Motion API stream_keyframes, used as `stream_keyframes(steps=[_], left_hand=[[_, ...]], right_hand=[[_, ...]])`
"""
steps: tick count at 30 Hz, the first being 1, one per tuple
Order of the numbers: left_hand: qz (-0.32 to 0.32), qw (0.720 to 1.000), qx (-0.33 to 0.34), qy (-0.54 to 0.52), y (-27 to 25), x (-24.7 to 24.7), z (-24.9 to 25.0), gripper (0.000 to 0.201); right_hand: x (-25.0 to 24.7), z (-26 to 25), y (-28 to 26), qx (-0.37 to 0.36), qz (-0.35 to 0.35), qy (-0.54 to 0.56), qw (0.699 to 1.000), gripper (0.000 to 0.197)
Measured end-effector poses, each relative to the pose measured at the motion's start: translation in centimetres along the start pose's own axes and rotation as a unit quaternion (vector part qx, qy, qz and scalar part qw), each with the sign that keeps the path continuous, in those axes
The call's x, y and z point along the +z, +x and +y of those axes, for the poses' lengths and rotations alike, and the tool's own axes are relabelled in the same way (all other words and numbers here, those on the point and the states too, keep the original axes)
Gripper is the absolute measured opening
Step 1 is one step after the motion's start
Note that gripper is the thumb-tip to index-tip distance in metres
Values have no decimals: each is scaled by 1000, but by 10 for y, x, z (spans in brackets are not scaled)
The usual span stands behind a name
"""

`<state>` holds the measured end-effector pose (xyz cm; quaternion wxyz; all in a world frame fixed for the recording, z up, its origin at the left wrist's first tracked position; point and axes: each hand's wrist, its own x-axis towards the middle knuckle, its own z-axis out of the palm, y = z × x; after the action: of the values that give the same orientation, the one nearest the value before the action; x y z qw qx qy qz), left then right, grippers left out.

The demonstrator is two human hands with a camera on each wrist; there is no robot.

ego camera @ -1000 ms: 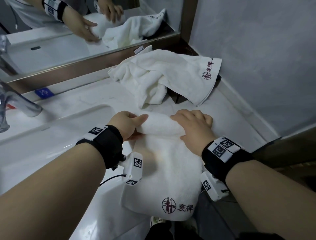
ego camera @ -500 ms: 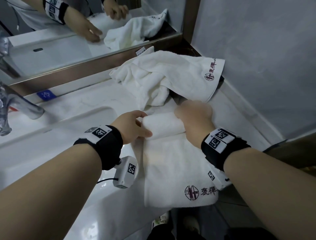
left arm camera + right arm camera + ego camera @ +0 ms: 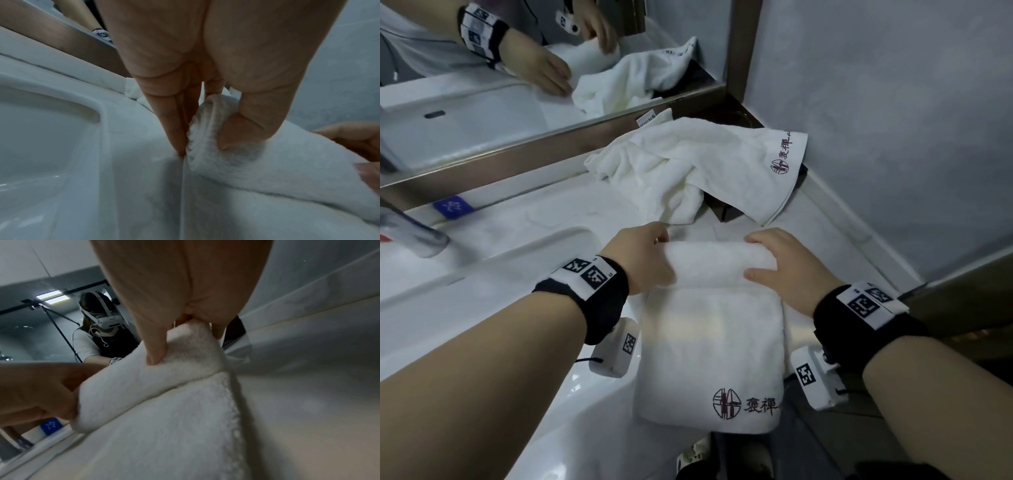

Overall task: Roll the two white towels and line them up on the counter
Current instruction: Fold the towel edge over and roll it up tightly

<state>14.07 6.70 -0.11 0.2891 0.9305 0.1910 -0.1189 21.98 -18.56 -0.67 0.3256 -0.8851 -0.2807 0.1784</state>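
While partly rolled, near towel (image 3: 709,346) on counter (image 3: 571,219), just right of sink basin (image 3: 482,274); rolled end away from body, flat end toward body and reaching counter's front edge. Dark red round emblem (image 3: 726,403) embroidered on flat end, with red Chinese characters beside it, too small to read surely. Left hand (image 3: 643,260) gripping left end of roll: thumb (image 3: 242,123) dug into terry, fingers (image 3: 174,129) down along end face. Right hand (image 3: 784,267) gripping right end: thumb (image 3: 156,344) on near side, fingers curled over top. Second towel (image 3: 688,171) loose and crumpled at back right corner, draped over something dark, below mirror (image 3: 517,85); same red emblem and characters on its hanging edge, small white tag with illegible print at its top. Blue sticker (image 3: 453,206) with white mark under mirror frame. Faucet (image 3: 410,233) at far left. Black wristbands with black-and-white square code markers on both wrists.
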Motion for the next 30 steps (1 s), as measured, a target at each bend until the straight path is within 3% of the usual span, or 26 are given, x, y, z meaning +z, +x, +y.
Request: stream_keyframes(steps=[4,8,11,14,16,18,20,23,26,30], left_hand=[[-48,992,32,114,2,2,10,36],[-68,962,60,257,3,18,33,51],[-88,964,86,237,10,29,53,54],[-76,969,92,215,18,29,56,59],[-57,974,85,203,21,27,52,60],[-41,976,74,201,22,25,51,63],[-23,977,70,199,23,24,51,66],[-13,976,65,209,24,23,53,64],[-15,971,60,231,26,22,56,60],[-15,962,69,264,25,21,56,48]], right_hand=[[4,-1,4,-9,11,-60,998,50],[10,-6,10,-39,26,-96,994,48],[15,-14,12,-64,38,-130,989,48],[28,-20,3,-8,162,-222,961,47],[36,-18,-7,27,219,-223,950,42],[44,-13,-16,7,181,-183,966,39],[54,-7,-22,19,91,-158,983,52],[70,7,-30,58,-21,-218,974,72],[81,17,-36,65,-36,-292,953,70],[83,21,-35,72,-32,-302,950,70]])
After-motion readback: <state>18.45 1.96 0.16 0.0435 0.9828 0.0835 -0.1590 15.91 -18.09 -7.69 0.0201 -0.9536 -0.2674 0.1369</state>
